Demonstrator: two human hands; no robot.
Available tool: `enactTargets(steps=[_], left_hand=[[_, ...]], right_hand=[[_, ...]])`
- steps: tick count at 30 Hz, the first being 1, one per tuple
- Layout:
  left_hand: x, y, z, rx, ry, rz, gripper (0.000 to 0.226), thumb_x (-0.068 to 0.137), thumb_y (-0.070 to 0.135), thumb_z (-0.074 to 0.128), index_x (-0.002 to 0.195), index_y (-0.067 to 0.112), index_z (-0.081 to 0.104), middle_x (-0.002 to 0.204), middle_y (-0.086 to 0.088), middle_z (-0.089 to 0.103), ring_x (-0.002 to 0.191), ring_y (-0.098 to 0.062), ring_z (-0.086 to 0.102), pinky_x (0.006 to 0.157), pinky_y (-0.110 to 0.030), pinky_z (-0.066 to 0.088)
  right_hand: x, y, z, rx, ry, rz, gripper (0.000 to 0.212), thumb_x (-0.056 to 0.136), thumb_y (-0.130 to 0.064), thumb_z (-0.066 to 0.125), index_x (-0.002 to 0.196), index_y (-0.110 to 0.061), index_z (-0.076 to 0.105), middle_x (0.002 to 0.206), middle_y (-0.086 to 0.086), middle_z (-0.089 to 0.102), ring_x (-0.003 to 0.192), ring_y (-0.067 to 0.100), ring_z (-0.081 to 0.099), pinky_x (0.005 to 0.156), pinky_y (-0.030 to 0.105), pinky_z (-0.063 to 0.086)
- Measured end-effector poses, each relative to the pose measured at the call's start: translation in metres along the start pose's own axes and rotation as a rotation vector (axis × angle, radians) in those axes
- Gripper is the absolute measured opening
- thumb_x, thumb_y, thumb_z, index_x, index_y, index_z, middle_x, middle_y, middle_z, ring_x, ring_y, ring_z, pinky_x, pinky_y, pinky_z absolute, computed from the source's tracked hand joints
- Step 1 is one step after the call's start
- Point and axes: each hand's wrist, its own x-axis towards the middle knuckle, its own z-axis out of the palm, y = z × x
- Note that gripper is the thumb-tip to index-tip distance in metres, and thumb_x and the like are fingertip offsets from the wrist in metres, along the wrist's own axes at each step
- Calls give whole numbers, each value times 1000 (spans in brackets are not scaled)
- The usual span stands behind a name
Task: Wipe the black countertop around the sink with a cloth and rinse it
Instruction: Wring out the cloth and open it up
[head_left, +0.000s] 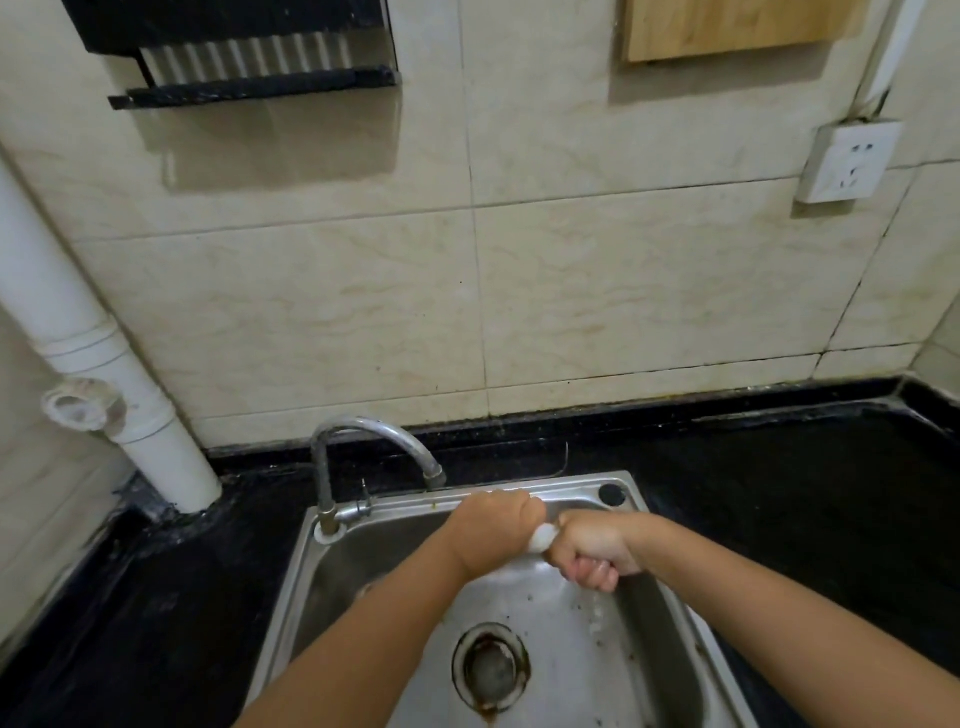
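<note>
Presently, both forearms are extended forward over the steel sink, converging above the basin. The left hand is held knuckles-up and clenched into a fist; the right hand is turned with its curled fingers facing downward toward the camera, likewise clenched. Both fists are closed on the cloth, of which only a small white twisted portion is exposed in the gap between them. The rest of the cloth is concealed inside the fists. Its long axis runs roughly left to right, from one fist to the other, approximately parallel to the rear rim of the sink. The cloth is held above the rear half of the basin, just in front of and below the outlet of the curved faucet, apart from the drain. Droplets are seen falling below the right hand. The black bench surrounds the sink on the left, rear and right. A white pipe is seated at the left rear corner of the bench.
</note>
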Motion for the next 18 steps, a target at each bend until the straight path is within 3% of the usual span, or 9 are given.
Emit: enactTargets(steps=[2,3,5,7,9,11,14,16,18], left_hand=[[-1,-3,-2,-3,-66,-8,12,60,23,49,49,19,53,45,5,49,34,-8,46,30,-18,25],[-1,-6,-3,-16,-109,-35,8,55,22,59,51,19,53,47,5,50,35,-8,47,31,-17,23],[-10,-11,1,-80,-201,-152,25,49,15,75,63,17,54,63,2,55,47,-10,52,36,-16,17],[-18,-19,0,-170,-257,-339,25,72,17,68,90,10,52,96,-5,53,76,-20,55,49,-22,25],[-23,-22,-4,-224,-350,-450,24,87,21,51,107,9,46,113,-6,46,95,-24,49,63,-28,30],[-22,-21,-12,-348,-331,-490,25,87,19,50,111,12,46,115,-5,47,98,-23,49,70,-29,33],[-21,-25,-26,-618,-264,-650,21,81,20,57,98,22,45,99,1,53,86,-16,50,67,-26,36],[-22,-29,-36,-782,-220,-733,26,74,28,60,91,23,42,92,1,52,80,-13,48,64,-23,36],[-22,-34,-47,-858,-185,-752,30,66,34,56,91,23,44,92,1,52,80,-11,47,65,-21,37]], right_hand=[[-3,-2,5,-120,78,-78,18,79,3,41,66,-8,44,45,0,40,36,9,35,39,14,25],[-4,-3,8,-264,167,-154,8,81,-1,47,79,-6,53,60,3,51,51,14,47,46,20,34],[-5,-2,13,-535,324,-321,22,86,-12,53,107,-5,56,98,9,60,88,20,57,67,26,40],[0,2,17,-513,386,-386,32,88,-23,57,117,-9,51,116,6,58,100,18,55,75,25,40],[4,1,18,-445,425,-448,27,88,-27,59,112,-19,48,111,-2,58,97,13,53,73,17,41],[4,-3,15,-360,455,-512,25,87,-27,61,104,-28,44,98,-11,53,90,7,49,65,7,37],[-4,-13,6,-185,501,-587,41,85,-23,64,115,-33,38,102,-14,48,94,5,50,74,7,40],[-7,-19,0,2,532,-644,43,83,-14,67,111,-34,42,100,-18,50,90,1,53,75,4,42],[-9,-27,-1,181,533,-684,41,79,-6,69,105,-33,51,100,-12,56,87,1,55,75,6,45]])
